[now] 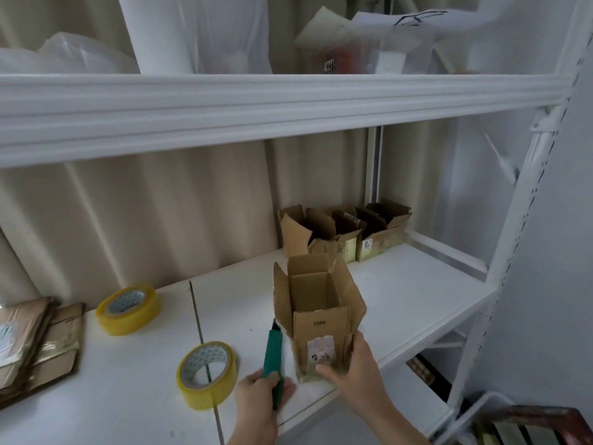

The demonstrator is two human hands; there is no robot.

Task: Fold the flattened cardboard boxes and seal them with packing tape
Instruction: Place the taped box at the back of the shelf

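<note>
My right hand (pixel 349 369) grips the erected cardboard box (pixel 316 319) low on its near right corner, thumb across the front face just under the torn label (pixel 319 350), fingers wrapped round the side. My left hand (pixel 261 391) is closed round a green utility knife (pixel 272 358), tip pointing up and away, close to the box's left edge; can't tell if it touches.

The box stands upright on the white shelf (pixel 401 303), top flaps open and splayed, inside looks empty. Yellowish tape shows along the bottom edge, so I judge the bottom already sealed, with this box at the end of its fold-and-tape step. The blur on the lower part hints that the box is in motion.

Two rolls of yellow packing tape sit to the left: the near roll (pixel 207 375) just beside my left hand, the far roll (pixel 128 308) further back. A stack of flattened boxes (pixel 35 342) lies at the far left edge of the shelf. A row of finished boxes (pixel 345 232), flaps up, stands at the back against the wall, well apart from the one in hand.

Next move, my guess: slide this box back to join the row, put the knife down, then take a flat one off the stack. That needs the left hand freed first, since opening a flat box takes both hands.
</note>
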